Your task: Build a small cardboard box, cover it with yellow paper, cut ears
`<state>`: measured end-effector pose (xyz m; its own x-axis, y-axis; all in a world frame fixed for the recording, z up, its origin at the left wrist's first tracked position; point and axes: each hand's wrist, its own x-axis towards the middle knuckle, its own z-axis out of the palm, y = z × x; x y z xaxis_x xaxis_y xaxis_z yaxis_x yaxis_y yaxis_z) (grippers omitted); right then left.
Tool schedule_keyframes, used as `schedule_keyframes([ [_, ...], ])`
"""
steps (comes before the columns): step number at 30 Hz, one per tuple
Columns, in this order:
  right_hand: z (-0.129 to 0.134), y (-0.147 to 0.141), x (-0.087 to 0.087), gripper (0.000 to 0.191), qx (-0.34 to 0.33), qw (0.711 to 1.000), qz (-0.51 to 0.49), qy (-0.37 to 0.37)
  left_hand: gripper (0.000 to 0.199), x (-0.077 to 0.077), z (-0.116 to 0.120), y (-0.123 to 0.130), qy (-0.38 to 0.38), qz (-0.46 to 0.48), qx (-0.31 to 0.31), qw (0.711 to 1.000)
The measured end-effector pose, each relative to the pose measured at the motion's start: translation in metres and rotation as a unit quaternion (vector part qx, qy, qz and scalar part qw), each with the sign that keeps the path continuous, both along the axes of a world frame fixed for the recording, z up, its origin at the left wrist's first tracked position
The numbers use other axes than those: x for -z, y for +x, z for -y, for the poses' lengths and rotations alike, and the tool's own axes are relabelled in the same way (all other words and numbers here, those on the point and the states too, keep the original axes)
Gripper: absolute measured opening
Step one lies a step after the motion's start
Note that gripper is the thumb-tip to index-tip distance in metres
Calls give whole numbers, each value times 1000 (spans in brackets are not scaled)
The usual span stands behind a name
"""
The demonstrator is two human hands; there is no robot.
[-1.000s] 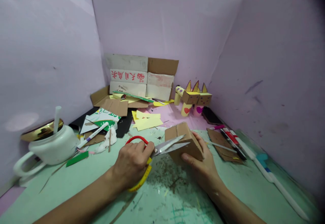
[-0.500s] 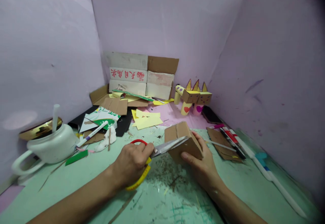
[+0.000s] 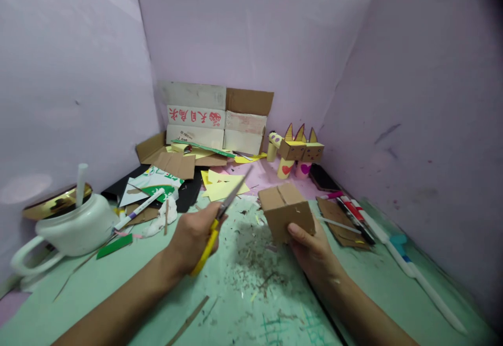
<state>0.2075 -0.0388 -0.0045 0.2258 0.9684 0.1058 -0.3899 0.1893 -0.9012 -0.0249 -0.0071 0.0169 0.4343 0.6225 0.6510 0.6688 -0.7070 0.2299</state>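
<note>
While tight, left fingers (image 3: pixel 209 216) round scissors (image 3: pixel 231 198)

One scissors (image 3: pixel 231 199), one handheld box (image 3: pixel 286 218), one mug (image 3: pixel 78 228), two hearts (image 3: pixel 286 169).

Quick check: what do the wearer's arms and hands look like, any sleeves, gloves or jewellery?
Left hand and right hand are ungloved. Both forearms are bare as far as the view shows, with no sleeves. No watch, bracelet or ring visible, though some fingers are hidden. Small fleck near the right wrist.
</note>
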Motion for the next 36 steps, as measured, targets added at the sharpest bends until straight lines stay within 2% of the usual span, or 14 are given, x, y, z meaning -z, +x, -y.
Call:
schedule_keyframes([
  [4, -3, 8, -3, 89, -39, 999, 0, 31, 14, -1, -6, -7, -38, 11, -63, 997],
  [7, -4, 10, -1, 98, -67, 996, 7, 63, 21, 3, -5, -7, -39, -9, -51, 998],
  [10, -4, 10, 1, 103, -79, 993, 30, 85, 29, 7, -3, -6, -9, -15, -27, 999],
  [18, -2, 10, 0, 98, -32, 988, 127, 84, 32, 5, 0, -8, 69, 11, 23, 997],
  [22, -6, 11, 4, 92, -1, 982, 162, 93, 37, 10, 9, 3, 67, -32, 46, 996],
  [27, -6, 8, 6, 90, 28, 970, 233, 67, 50, 19, 20, 18, 21, -96, 34, 995],
  [36, 0, 1, -2, 86, 50, 953, 297, 30, 41, 19, 23, 22, 51, -148, 3, 988],
])
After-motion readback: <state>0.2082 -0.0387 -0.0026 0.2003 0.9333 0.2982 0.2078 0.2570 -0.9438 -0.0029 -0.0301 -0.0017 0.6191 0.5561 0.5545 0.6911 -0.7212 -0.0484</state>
